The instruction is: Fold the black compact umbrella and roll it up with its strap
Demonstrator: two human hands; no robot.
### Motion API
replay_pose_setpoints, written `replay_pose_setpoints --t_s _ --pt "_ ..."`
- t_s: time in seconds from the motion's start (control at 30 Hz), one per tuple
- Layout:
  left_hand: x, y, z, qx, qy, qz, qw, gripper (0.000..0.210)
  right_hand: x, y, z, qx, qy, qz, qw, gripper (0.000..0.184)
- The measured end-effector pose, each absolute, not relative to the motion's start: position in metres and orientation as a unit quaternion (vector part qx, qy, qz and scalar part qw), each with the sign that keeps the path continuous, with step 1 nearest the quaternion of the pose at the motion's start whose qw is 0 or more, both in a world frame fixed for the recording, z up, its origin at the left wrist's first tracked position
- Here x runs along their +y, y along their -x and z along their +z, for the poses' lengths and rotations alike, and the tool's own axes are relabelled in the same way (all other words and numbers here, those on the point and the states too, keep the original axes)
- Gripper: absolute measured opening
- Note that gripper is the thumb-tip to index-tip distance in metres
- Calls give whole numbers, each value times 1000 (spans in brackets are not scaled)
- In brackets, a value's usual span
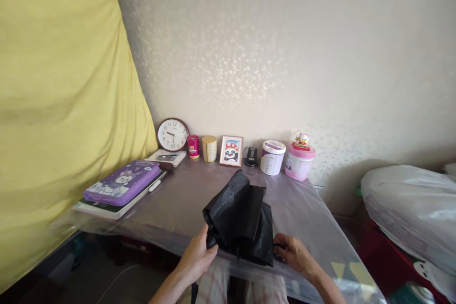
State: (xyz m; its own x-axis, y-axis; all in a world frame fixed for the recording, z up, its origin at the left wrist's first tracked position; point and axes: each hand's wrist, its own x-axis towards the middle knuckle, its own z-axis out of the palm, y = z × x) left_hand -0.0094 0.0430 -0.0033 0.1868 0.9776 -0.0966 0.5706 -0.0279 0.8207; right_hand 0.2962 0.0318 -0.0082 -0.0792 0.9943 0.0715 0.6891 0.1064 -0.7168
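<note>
Pale, flower-patterned wallpaper fills the upper half of the frame, and a yellow curtain (60, 104) hangs down the left side. Below them a table (178, 209) covered with clear plastic sheeting runs toward the wall. Along its far edge, from left to right, stand a round clock (173, 134), a small pink tin (193, 147), a gold jar (209, 148), a framed panda picture (231, 150), a white tub (272, 157) and a pink container (299, 160). A purple case (123, 183) lies on books at the left edge.

At lower centre, near the table's front edge, both hands hold a folded black umbrella (242, 218), its crumpled fabric bunched upward. The left hand (197, 256) closes its fingers around the lower left end; the right hand (294, 252) grips the lower right corner of the fabric, fingers curled in.

Judging by the loose folds, the work is at the stage of gathering and straightening the fabric. The next move calls for keeping one end firmly pinned while the slack is smoothed, since the thin cloth slips and bunches easily.
</note>
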Motion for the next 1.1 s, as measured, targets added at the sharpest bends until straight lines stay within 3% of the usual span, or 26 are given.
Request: replay_pose_setpoints --t_s 0.1,0.27,0.43,0.57,0.87,1.1 --pt "44 9 -9 605 -715 207 284 55 23 -295 -7 -715 600 258 251 14" --pt "40 4 -13 611 -744 145 230 56 15 -302 3 -724 604 243 227 14" --pt "36 -1 -12 601 -768 106 196 55 25 -306 33 -688 632 135 330 25" --pt "34 -5 -11 598 -777 85 176 53 40 -281 60 -738 562 43 371 24" --pt "33 -8 -9 591 -790 61 151 57 74 -218 69 -844 467 -47 258 44" --pt "32 -8 -10 589 -791 65 153 66 83 -220 62 -841 468 -50 265 30"
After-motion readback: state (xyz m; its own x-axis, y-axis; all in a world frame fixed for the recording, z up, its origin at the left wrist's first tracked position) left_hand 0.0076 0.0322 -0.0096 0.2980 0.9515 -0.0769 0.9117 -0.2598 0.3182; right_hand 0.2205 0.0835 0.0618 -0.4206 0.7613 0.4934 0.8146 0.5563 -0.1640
